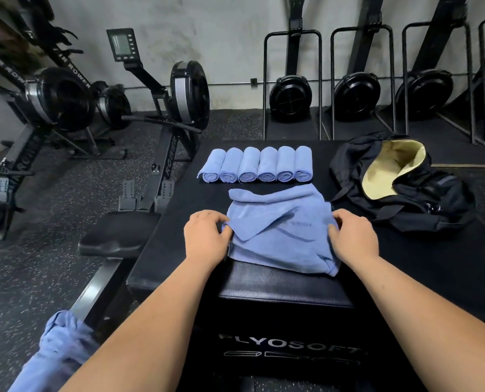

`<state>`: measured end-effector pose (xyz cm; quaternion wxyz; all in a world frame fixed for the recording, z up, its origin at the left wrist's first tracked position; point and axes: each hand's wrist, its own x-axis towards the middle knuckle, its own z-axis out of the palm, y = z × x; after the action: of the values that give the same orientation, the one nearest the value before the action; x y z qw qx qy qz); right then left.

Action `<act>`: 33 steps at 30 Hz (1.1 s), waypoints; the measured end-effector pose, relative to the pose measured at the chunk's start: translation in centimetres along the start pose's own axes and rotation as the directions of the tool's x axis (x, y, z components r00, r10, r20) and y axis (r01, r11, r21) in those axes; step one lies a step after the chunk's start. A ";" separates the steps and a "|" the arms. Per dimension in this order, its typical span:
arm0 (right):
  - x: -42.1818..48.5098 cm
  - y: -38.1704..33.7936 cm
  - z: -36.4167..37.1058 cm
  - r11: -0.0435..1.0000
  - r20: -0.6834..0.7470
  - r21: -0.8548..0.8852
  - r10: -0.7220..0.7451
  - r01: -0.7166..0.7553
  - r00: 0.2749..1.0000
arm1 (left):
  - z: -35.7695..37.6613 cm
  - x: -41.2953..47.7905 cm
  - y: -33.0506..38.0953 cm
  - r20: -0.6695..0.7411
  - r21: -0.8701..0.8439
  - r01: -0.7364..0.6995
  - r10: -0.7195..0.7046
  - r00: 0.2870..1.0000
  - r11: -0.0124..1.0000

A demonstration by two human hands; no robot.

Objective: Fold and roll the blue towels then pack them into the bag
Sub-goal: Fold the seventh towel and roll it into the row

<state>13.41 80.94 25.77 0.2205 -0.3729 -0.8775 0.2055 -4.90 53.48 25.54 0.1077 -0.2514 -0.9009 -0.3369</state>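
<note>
Both hands up front: left hand and right hand each pinch a side edge of the rumpled blue towel, fingers curled in. It's lying on the black plyo box. Six rolled towels are lined up just behind it, with the open black bag off to the right.

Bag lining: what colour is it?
Pale yellow lining inside the black bag; the head view shows it best.

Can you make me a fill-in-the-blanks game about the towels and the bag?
1. ___ rolled towels lie in a row on the black platform.
2. The left hand and right hand grip the unrolled towel, whose colour is ___.
3. The black bag lies to the ___ of the rolled towels, its mouth open.

Missing words: six; blue; right.
</note>
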 end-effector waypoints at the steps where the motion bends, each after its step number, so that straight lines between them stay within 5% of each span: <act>1: 0.2 0.0 0.1 0.993 0.042 -0.083 -0.075 0.079 0.996 | 0.3 0.3 0.2 0.021 0.031 -0.050 0.049 0.999 0.998; 6: -0.4 1.2 3.0 0.870 0.236 -0.330 -0.299 0.365 0.925 | 3.7 -0.6 -0.5 0.320 0.257 -0.269 0.181 0.930 0.928; 10: -0.8 2.6 5.1 0.865 0.048 -0.348 -0.368 0.361 0.928 | 4.6 -1.7 -1.5 0.298 0.266 -0.276 0.194 0.935 0.924; 20: -4.7 3.1 2.9 0.841 -0.047 -0.328 -0.469 0.430 0.882 | 2.2 -4.4 -2.6 0.235 0.238 -0.398 0.346 0.909 0.886; 28: -10.4 3.7 -0.6 0.918 -0.101 -0.134 -0.387 0.373 0.917 | -1.2 -8.2 -2.8 0.226 0.179 -0.492 0.451 0.864 0.852; 33: -10.1 3.9 -1.9 0.987 -0.024 0.025 -0.159 0.159 0.987 | -2.8 -7.8 -2.2 0.210 0.033 -0.360 0.346 0.914 0.932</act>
<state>22.92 76.31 22.92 0.2510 -0.3010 -0.8991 0.1949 0.60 47.24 23.54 0.0840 -0.4388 -0.8582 -0.2527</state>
